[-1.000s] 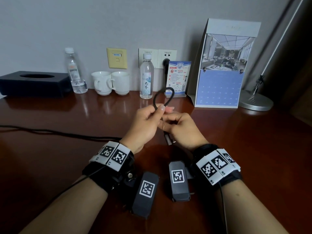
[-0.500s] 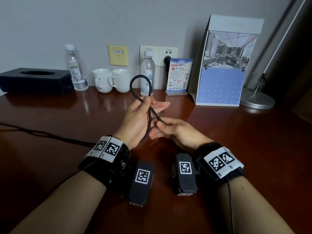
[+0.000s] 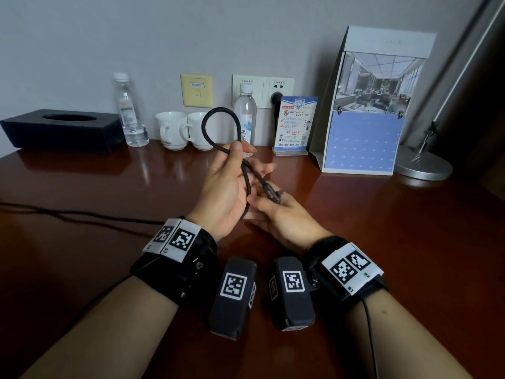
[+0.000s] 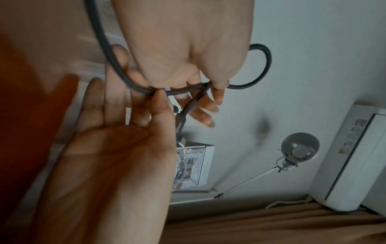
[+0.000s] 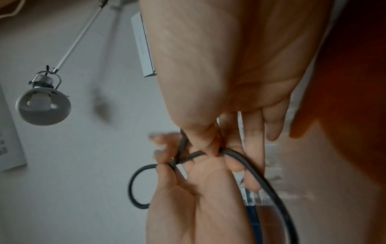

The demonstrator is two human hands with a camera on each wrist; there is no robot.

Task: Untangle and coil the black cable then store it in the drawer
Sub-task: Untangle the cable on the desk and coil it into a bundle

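Centre of the head view: the left hand (image 3: 224,187) is raised above the wooden desk (image 3: 382,242) and pinches the black cable (image 3: 218,113) between thumb and fingers at the point where the strand crosses itself, so that a single loop stands above the fingers. Below the pinch, one strand runs down across the left palm; the other ends in a connector (image 3: 273,194) that lies on the fingers of the right hand (image 3: 284,217). In the left wrist view the right hand (image 4: 117,165) lies flat, palm open, fingers straight, its thumb tip touching the cable (image 4: 265,66) beside the left thumb. Upper part of the frame, along the wall: a black tissue box (image 3: 62,129), two water bottles (image 3: 128,110), two white cups (image 3: 172,129), a desk calendar (image 3: 371,105) and a lamp base (image 3: 423,165).
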